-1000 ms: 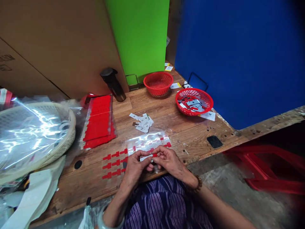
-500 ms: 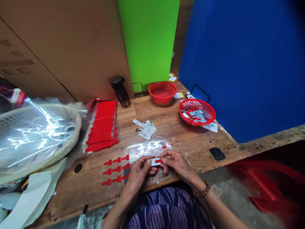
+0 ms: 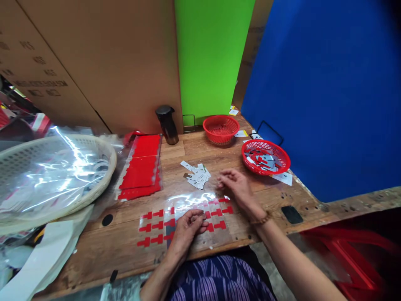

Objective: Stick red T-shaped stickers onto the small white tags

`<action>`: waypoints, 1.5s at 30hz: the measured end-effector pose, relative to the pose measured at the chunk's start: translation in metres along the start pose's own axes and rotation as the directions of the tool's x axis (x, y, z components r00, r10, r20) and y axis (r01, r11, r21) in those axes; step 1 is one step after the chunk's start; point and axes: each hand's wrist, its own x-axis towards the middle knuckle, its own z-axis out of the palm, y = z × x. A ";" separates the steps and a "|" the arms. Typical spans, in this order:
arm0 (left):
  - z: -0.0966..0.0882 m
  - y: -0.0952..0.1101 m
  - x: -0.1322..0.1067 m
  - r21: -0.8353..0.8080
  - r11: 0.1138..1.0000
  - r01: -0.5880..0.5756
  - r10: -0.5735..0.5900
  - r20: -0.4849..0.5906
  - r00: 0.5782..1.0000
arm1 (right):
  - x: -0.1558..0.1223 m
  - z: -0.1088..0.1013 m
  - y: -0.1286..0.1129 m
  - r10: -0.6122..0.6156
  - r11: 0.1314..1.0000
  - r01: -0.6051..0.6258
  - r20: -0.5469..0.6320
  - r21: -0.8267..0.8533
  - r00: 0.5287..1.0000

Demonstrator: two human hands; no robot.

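My left hand rests curled on a clear plastic sheet that carries rows of red T-shaped stickers, near the table's front edge. Its fingertips are bunched over one red sticker; what they pinch is hidden. My right hand is stretched further out over the table, fingers curled and pointing left. It lies between a small pile of white cards and a red basket that holds white and red pieces. I cannot see anything in its fingers.
A second red basket and a dark bottle stand at the back by cardboard boxes. Red sticker sheets in plastic lie left of centre. A large cream basket under clear film fills the left. A black patch marks the wood.
Both hands were pinching one small white card with a red sticker together. Now they are apart: the right hand has reached forward to the cards, and the left has dropped onto the sticker sheet.
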 end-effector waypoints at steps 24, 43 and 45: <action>0.001 0.002 0.001 0.066 0.964 -0.257 0.260 -0.045 0.965 | -0.041 0.021 0.005 0.188 0.974 -0.143 0.273 -0.175 0.943; 0.009 0.019 -0.015 0.039 0.996 0.077 -0.082 0.134 0.988 | -0.085 0.002 0.036 0.195 0.950 -0.267 0.361 0.161 0.912; 0.010 0.022 -0.017 0.035 0.995 0.090 -0.094 0.164 0.982 | -0.085 -0.001 0.035 0.186 0.952 -0.262 0.381 0.156 0.905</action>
